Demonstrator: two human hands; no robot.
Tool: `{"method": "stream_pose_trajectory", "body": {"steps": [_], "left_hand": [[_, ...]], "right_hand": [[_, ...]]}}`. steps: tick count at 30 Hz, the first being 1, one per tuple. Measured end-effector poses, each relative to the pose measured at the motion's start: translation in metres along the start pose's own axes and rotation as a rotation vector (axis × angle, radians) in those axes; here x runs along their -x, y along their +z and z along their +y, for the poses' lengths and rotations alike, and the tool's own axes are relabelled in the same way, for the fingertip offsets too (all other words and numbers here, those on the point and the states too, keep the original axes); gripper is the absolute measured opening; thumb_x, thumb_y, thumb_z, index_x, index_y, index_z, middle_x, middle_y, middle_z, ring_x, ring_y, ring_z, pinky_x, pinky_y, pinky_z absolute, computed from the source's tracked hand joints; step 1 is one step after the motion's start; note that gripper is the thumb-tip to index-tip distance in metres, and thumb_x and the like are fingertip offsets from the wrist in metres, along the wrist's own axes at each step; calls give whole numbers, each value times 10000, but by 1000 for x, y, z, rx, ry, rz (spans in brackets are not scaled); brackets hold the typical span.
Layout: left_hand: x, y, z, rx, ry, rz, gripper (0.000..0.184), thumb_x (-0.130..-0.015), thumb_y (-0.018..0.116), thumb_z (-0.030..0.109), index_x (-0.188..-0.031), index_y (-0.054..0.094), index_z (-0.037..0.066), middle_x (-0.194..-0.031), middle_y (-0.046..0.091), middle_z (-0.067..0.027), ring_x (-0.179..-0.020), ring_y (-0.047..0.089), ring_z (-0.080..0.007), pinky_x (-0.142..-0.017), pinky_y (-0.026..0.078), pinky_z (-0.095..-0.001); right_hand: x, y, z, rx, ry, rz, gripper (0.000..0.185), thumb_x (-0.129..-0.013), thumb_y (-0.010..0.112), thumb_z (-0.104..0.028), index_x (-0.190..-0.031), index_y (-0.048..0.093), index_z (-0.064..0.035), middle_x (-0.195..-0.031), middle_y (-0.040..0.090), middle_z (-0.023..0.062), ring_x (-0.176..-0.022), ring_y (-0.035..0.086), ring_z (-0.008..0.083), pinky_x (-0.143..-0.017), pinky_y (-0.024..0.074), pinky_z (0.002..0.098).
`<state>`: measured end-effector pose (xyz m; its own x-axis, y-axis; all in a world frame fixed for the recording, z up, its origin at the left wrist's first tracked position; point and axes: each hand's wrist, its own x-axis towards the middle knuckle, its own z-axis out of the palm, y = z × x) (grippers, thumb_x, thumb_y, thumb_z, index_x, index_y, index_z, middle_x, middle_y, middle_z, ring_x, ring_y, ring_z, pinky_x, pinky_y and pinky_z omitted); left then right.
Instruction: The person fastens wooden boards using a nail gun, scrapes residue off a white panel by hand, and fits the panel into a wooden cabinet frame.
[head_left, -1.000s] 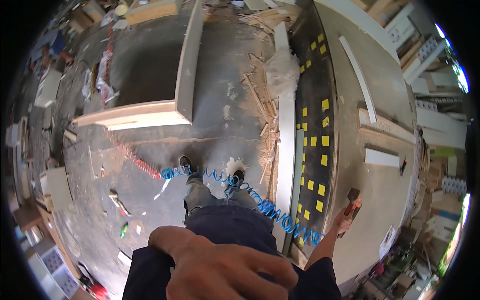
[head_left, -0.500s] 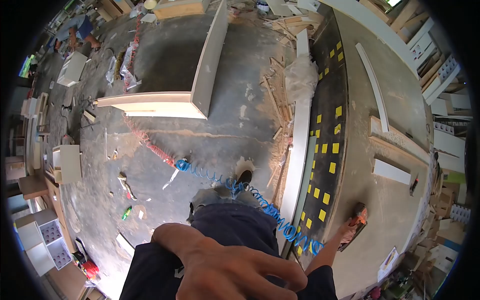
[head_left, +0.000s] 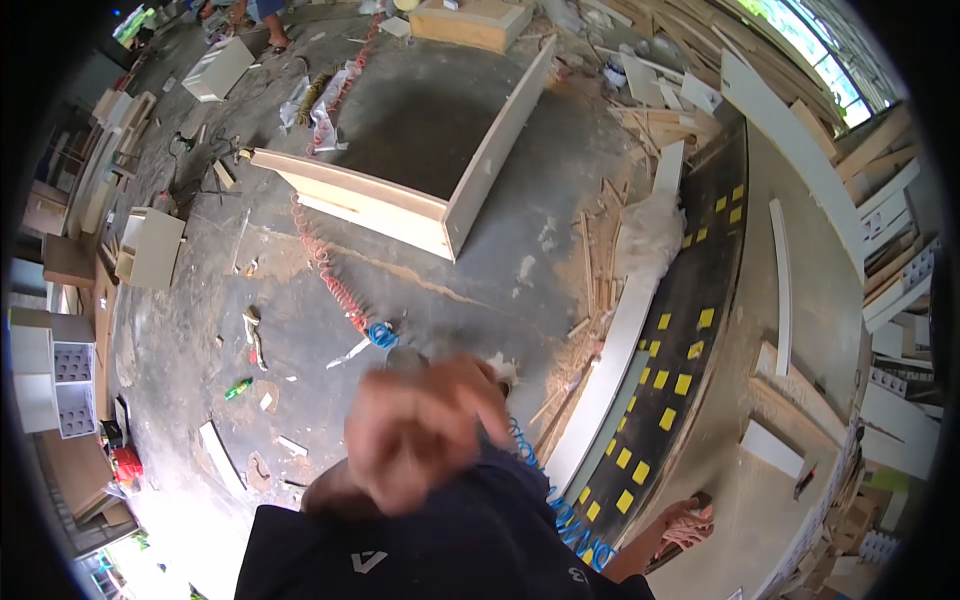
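Note:
My left hand (head_left: 425, 425) is raised in front of my body, close to the camera and smeared by motion. Its fingers look bent, but whether they hold anything cannot be made out. Over the brown work surface at the right, my right hand (head_left: 688, 525) is wrapped round an air nail gun (head_left: 703, 499). Only a small dark end of the nail gun shows clearly past the fingers. A blue coiled air hose (head_left: 572, 525) runs beside my right forearm and passes in front of my body toward the floor.
A pale wooden frame (head_left: 375, 215) stands on the concrete floor ahead. White board strips (head_left: 772, 448) lie on the work surface, beside a dark strip with yellow squares (head_left: 662, 378). Scrap wood (head_left: 592, 245) litters the floor. Another person (head_left: 268, 20) is at the far left.
My left hand has lifted and moved forward from my waist. My right hand has shifted lower in view with the nail gun, whose orange body no longer shows. The view has turned.

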<state>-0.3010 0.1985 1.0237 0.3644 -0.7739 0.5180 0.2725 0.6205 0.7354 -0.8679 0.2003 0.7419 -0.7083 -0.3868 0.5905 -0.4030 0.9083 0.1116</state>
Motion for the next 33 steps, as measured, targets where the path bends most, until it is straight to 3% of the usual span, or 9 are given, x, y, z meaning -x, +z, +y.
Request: {"method": "stream_pose_trajectory", "body": {"steps": [3,7,9,10,11,16,23,29,33], "left_hand": [[19,-67,-32,-230,-364,314,187,-818,460,-79,-948,575,-7,-845,622,-103,-752,583,-180,-719,468,-312],[94,-183,-92,-495,-644,468,151,-805,487,4,-925,576,-16,-792,611,-83,-719,584,-147,-680,480,-290],[133,-233,-112,-555,-782,607,163,-795,519,50,-925,590,-18,-763,615,-87,-673,600,-169,-642,496,-301],[147,-253,-117,-567,-862,693,177,-790,519,62,-928,597,-16,-754,621,-90,-653,608,-177,-629,502,-303],[157,-277,-123,-564,-859,689,177,-790,519,62,-928,597,-16,-754,621,-90,-653,608,-177,-629,502,-303],[142,-393,-162,-332,-1123,1007,195,-821,539,126,-953,603,-2,-770,644,-115,-602,632,-223,-563,519,-321],[70,-616,-292,-324,-1241,993,252,-866,537,199,-1045,586,30,-842,657,-146,-647,673,-279,-507,518,-362],[15,-723,-376,-160,-1316,1062,385,-892,591,336,-1165,551,67,-1073,622,-157,-944,656,-274,-698,525,-436],[-19,-738,-404,-148,-1329,1208,567,-885,617,475,-1313,463,137,-1257,522,-165,-1113,562,-313,-827,485,-554]], "right_hand": [[15,-3,-56,92,-225,85,686,-868,536,-623,-1317,468,-110,-1301,460,90,-1166,468,319,-878,362,533],[82,-6,-149,-673,-715,26,752,-932,364,-688,-1333,463,-60,-1317,464,113,-1205,462,318,-955,369,502],[128,-45,-200,-994,-1045,-44,663,-920,512,-584,-1316,482,-53,-1296,493,135,-1198,470,340,-990,373,486],[154,-80,-218,-729,-1162,-107,604,-822,705,-370,-1284,506,-34,-1245,542,176,-1186,483,364,-1022,365,468],[181,-100,-243,-1020,-1167,-548,594,-705,770,-176,-1232,541,-21,-1188,579,199,-1149,510,388,-1012,375,464],[329,-158,-340,-852,-1685,-922,586,-733,760,-249,-1223,545,-10,-1158,575,213,-1103,533,391,-971,408,468],[513,-234,-483,-882,-1877,-837,728,-732,747,-263,-1335,456,24,-1295,520,194,-1217,485,363,-1039,375,465],[602,-269,-618,-724,-1867,-635,911,-680,784,-284,-1422,358,27,-1309,514,186,-1260,467,336,-1111,314,467],[642,-236,-652,-435,-1945,-737,875,-660,800,-270,-1389,398,0,-1166,588,164,-1095,582,324,-968,438,480]]}}
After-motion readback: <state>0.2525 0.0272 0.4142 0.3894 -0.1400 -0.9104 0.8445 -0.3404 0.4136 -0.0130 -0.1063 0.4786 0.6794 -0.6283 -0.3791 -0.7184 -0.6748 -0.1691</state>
